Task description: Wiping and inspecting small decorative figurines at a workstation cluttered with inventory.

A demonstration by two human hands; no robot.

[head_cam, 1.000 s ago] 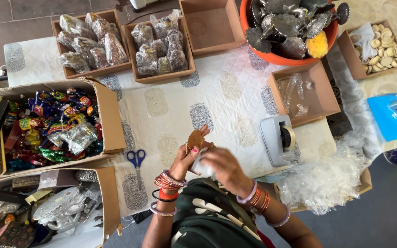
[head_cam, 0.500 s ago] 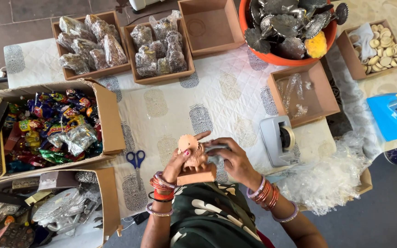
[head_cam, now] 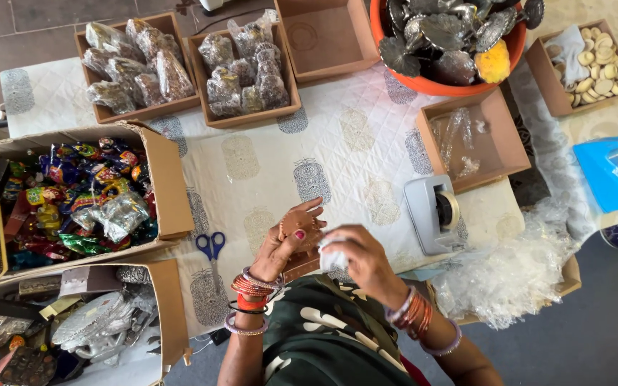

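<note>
My left hand (head_cam: 289,246) holds a small round brown ornament (head_cam: 296,227) between thumb and fingers, just above the near edge of the white quilted cloth (head_cam: 337,143). My right hand (head_cam: 355,256) is closed on a small crumpled piece of clear plastic wrap (head_cam: 332,251) right beside the ornament, touching it. Both wrists carry several bangles. Blue-handled scissors (head_cam: 212,246) lie on the cloth to the left of my left hand. A grey tape dispenser (head_cam: 434,213) stands to the right of my right hand.
Cardboard boxes ring the cloth: wrapped packets at the back (head_cam: 136,64) (head_cam: 248,68), an empty one (head_cam: 327,32), colourful wrapped items at left (head_cam: 80,196), silver items at lower left (head_cam: 87,329). An orange tub (head_cam: 452,43) holds metal pieces. Loose clear plastic (head_cam: 516,268) lies right.
My hands have drawn closer to my body. The right hand, which was on the ornament, now holds a crumpled bit of clear plastic beside it.
</note>
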